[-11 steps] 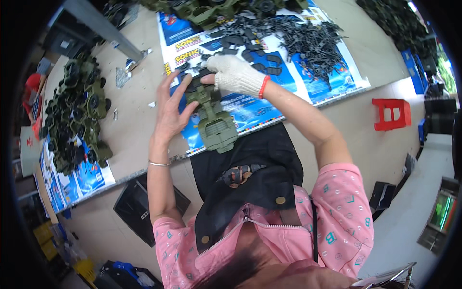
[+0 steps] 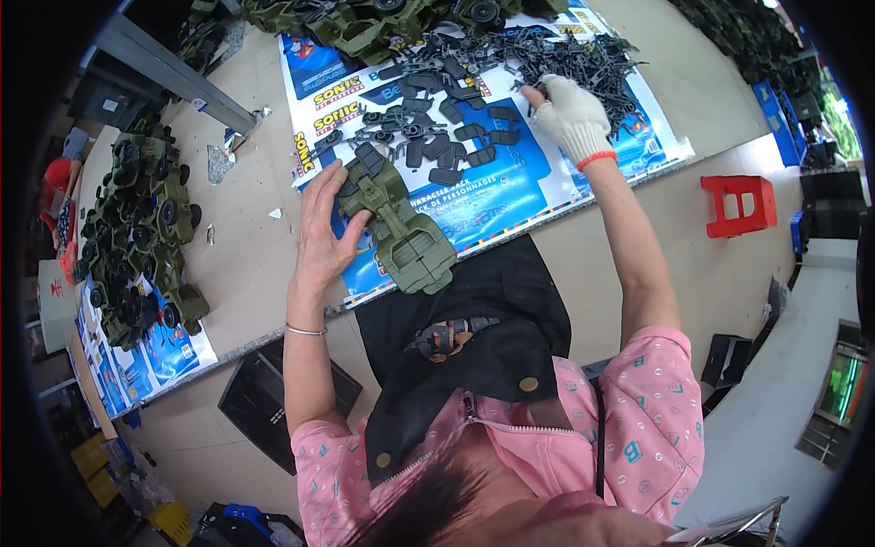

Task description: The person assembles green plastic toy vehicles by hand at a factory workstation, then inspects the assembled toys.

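The green car (image 2: 401,228) is set on the printed sheet (image 2: 538,173), with its near end carried out past the front edge of the table (image 2: 264,273). It is held along its left side by the left hand (image 2: 325,228): the fingers are laid straight against the far left edge, the thumb is spread back onto the near part of that side, and the car's flank is taken into the gap between. The car's right side and rear bed are left uncovered by the grip.

The right hand (image 2: 572,114), gloved with the thumb tip bared, is placed well apart from the car, to its upper right, at the pile of small parts (image 2: 583,68). Its fingers are curled in; whether anything is pinched there cannot be told.

Between the car and that hand, flat black pieces (image 2: 447,155) are scattered on the sheet. More green bodies are heaped beyond the car (image 2: 410,23), and others are stacked to its left (image 2: 141,237).

Far to the car's right, a blue box (image 2: 779,123) is seen; its contents cannot be made out. Far to the car's lower left, something blue is held in a black bin (image 2: 246,527).
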### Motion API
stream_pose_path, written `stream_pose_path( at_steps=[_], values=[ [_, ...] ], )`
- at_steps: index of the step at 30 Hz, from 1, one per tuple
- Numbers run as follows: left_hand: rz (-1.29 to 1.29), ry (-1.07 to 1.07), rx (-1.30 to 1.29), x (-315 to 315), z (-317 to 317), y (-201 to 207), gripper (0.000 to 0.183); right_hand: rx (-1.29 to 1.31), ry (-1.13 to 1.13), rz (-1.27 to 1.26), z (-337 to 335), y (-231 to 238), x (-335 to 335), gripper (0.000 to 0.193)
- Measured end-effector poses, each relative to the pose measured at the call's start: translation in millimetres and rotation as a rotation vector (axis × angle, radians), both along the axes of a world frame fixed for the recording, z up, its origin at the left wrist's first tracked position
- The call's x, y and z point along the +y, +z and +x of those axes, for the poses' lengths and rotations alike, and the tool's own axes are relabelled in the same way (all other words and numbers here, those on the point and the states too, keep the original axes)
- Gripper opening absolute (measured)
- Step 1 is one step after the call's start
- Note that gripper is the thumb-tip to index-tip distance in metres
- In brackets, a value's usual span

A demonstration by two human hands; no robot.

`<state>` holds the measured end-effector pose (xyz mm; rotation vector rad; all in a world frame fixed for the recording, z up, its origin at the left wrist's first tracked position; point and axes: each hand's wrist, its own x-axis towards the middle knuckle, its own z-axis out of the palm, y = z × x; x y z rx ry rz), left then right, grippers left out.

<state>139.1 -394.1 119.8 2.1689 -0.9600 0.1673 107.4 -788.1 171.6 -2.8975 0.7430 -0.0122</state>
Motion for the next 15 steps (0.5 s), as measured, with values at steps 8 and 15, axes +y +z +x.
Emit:
stream_pose_path(
  at_steps=[8,15],
  values=[
    [-0.127,0.063,-0.004,-4.5,-6.5,-11.6,0.063,0.189,0.059,-0.144,12.7,19.1,-5.2,0.039],
    [-0.256,0.127,-0.093,-12.6,-12.4,-27.0,0.064,-0.268,0.142,1.331,-4.3,1.1,52.5,0.038]
  ],
)
